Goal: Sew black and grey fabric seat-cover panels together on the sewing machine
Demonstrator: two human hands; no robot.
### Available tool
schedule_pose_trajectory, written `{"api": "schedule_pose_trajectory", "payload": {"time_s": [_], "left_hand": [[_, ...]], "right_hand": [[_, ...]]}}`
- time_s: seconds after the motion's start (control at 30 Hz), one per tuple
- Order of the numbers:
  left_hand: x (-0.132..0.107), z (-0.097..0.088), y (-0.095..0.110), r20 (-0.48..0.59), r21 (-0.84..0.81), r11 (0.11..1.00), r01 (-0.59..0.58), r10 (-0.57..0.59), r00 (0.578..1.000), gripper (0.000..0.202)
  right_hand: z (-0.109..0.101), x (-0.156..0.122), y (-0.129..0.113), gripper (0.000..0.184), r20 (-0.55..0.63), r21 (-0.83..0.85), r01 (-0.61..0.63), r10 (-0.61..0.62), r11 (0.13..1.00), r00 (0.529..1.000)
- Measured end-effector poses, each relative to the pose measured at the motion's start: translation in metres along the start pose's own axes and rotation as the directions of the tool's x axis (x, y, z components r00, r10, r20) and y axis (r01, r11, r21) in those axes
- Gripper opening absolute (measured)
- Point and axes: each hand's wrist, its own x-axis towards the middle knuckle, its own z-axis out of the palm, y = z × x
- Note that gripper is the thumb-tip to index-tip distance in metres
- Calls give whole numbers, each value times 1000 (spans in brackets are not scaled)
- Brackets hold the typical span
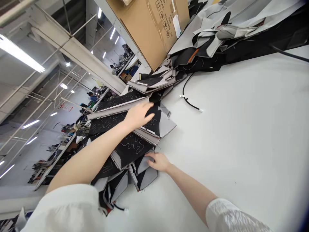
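Several black and grey sewn fabric pieces, with pale folded edges and wavy white wire-like lines, lie in an overlapping pile. My left hand reaches across the upper part of the pile; its thumb and fingers are apart, with nothing visible between them. Lower down, my right hand touches the edge of a grey and black piece. A gap shows between its thumb and index finger, and the other fingers are partly hidden. A black cable with a white tag and connector lies right of the pile.
The pile rests along the left side of a white table. A large cardboard box stands beyond it. More grey and black fabric is heaped at the back right. Workbenches and people are in the background at left.
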Motion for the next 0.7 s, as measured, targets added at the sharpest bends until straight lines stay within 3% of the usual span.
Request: {"api": "schedule_pose_trajectory", "payload": {"time_s": [0.07,0.17,0.23,0.33,0.43,0.53,0.6,0.7], "left_hand": [[52,11,7,-113,147,986,75,-59,992,76],[109,36,2,-141,238,940,245,-216,966,99],[129,51,-6,-120,238,913,331,-310,943,89],[134,63,-17,-61,274,877,395,-394,917,58],[115,60,-32,-28,366,850,379,-397,917,42],[74,47,-56,-17,442,810,385,-421,907,40],[34,37,-74,6,482,785,388,-445,895,38],[-46,30,-89,55,513,761,397,-491,870,39]], "right_hand": [[2,0,0,40,-7,1,-9,9,1000,1000],[4,0,0,40,-10,4,-14,14,1000,1000],[3,0,1,40,0,12,-13,13,1000,1000],[0,1,2,41,23,31,-8,7,999,1000],[-3,1,4,43,41,55,2,-4,998,999],[-5,2,5,42,51,79,22,-26,997,998],[-7,2,6,42,56,95,37,-42,995,998],[-7,5,8,42,57,113,50,-56,992,997]]}}
